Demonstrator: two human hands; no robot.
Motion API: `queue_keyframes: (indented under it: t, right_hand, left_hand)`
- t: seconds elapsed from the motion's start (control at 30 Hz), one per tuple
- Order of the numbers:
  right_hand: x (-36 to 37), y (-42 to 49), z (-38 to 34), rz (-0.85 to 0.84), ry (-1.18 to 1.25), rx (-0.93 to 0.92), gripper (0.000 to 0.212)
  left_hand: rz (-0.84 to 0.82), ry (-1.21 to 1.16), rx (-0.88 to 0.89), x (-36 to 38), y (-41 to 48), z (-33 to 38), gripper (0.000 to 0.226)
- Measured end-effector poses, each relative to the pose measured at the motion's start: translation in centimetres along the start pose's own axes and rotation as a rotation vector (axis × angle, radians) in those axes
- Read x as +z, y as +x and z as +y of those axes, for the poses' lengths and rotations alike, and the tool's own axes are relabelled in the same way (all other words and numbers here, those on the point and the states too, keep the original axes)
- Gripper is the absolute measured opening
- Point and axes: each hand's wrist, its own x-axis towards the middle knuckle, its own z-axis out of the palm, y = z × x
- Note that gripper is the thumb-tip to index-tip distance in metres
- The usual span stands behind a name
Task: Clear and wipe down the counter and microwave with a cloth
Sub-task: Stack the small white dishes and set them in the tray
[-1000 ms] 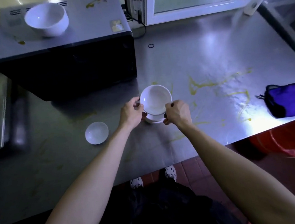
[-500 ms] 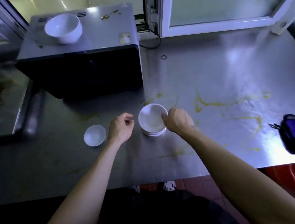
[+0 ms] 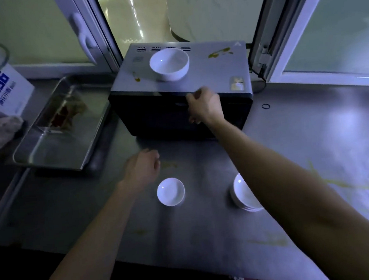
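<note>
Hiding half the bowl stack (image 3: 240, 194): right forearm (image 3: 281, 176)

Head view, steeply down over counter (image 3: 300, 135)

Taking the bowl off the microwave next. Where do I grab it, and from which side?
Pinch the near rim of the bowl, thumb inside, fingers on the outer wall, coming from the front and above. It stands upright, mouth up, rim bare all round, and the right hand hovers by the microwave's front edge, probably closest.
</note>
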Motion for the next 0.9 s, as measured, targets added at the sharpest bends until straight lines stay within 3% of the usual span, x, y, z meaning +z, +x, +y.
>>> queue_keyframes:
  t: [0.17,0.33,0.43,0.53,0.67,0.9]
  right_hand:
    - [2.0,6.8,-4.7,0.105,0.11,0.077,0.048]
    - [2.9,8.4,-6.1,0.104,0.162,0.164,0.032]
    - [2.5,6.4,-5.6,0.133,0.179,0.17,0.034]
    - [0.8,2.3,-3.0,0.154,0.164,0.138,0.039]
    - [-2.8,-5.7,2.6,0.223,0.161,0.145,0.025]
    - [-8.8,-16.2,17.2,0.214,0.13,0.304,0.022]
  left_hand:
    - [-0.011,0.01,0.042,-0.9,2.3,-3.5,0.013]
    - [-0.029,0.023,0.078,-0.8,2.7,-4.6,0.018]
    - [-0.022,0.014,0.098,-0.6,2.4,-4.2,0.018]
    - [-0.036,0.008,0.13,-0.2,2.2,-2.6,0.017]
    - [-0.05,0.064,0.194,1.0,1.7,1.5,0.015]
    - [-0.09,0.133,0.293,4.2,-2.8,10.9,0.018]
